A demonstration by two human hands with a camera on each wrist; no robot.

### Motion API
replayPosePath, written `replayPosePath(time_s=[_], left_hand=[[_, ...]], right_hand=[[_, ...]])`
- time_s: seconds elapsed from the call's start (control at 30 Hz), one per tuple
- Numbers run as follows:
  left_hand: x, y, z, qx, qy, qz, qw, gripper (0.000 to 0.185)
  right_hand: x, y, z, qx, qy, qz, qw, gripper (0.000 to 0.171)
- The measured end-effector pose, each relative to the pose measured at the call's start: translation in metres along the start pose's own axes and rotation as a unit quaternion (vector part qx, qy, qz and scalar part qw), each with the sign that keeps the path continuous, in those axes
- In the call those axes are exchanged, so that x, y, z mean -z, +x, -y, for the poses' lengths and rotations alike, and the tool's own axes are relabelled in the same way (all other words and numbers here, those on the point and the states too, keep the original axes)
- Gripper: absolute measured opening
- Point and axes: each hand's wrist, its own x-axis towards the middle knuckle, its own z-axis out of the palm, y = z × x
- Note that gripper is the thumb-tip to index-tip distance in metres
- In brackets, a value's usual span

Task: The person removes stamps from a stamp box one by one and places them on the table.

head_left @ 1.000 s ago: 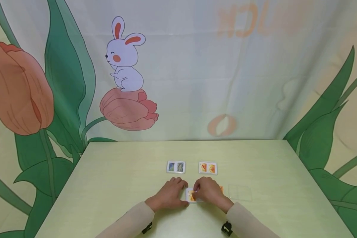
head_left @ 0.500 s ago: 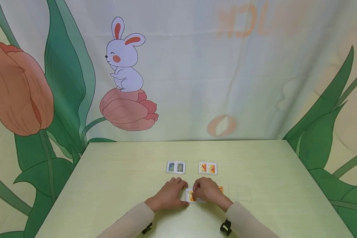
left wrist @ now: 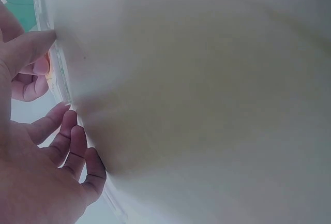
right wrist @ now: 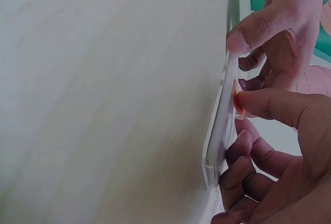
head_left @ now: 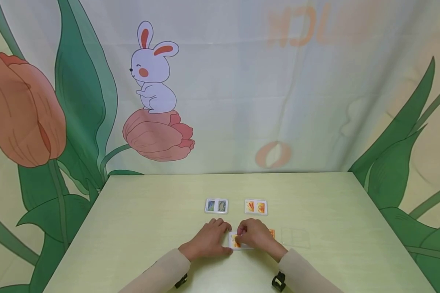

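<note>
Two small picture cases lie side by side on the pale green surface [head_left: 139, 228]: a blue-green one [head_left: 216, 206] and an orange one [head_left: 256, 206]. A rabbit-and-tulip backdrop [head_left: 154, 81] hangs behind.

Three card cases — one [head_left: 216, 206], another [head_left: 256, 206], a third [head_left: 236, 241] — one clear lid [head_left: 295, 237], two hands: left [head_left: 210, 239], right [head_left: 256, 235].

- The worktop [head_left: 139, 228] stands in front of a hanging backdrop [head_left: 220, 81].
- Two card cases lie side by side behind the hands: the left case [head_left: 216, 206] and the right case [head_left: 256, 206], a little apart.
- Near the front edge, the left hand [head_left: 209, 240] and right hand [head_left: 254, 237] meet over a small case [head_left: 236, 241] lying on the worktop.
- Right of the right hand lies a clear tray [head_left: 295, 237], with a card [head_left: 272, 233] between them.
</note>
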Motion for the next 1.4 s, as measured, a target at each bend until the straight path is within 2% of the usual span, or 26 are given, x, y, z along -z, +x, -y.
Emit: replayPosePath(time_s=[0.3, 0.63, 0.8, 1.1, 1.4], left_hand=[[0.001, 0.000, -0.001, 0.001, -0.002, 0.000, 1.0000, 0.056], [0.000, 0.001, 0.001, 0.004, 0.000, -0.001, 1.0000, 0.056], [-0.001, 0.001, 0.002, 0.001, 0.002, -0.003, 1.0000, 0.056], [0.000, 0.001, 0.001, -0.005, 0.012, -0.015, 0.9998, 0.056], [-0.001, 0.001, 0.001, -0.005, 0.010, -0.013, 0.9998, 0.056]], right_hand=[[0.001, -0.002, 0.002, 0.002, 0.005, -0.002, 1.000, 0.012], [-0.001, 0.000, -0.003, 0.037, -0.001, -0.032, 0.999, 0.013], [-0.003, 0.002, -0.005, 0.041, -0.002, -0.027, 0.999, 0.014], [-0.001, -0.002, 0.001, 0.032, -0.053, -0.030, 0.998, 0.018], [0.001, -0.004, 0.006, 0.029, -0.043, -0.011, 0.999, 0.015]])
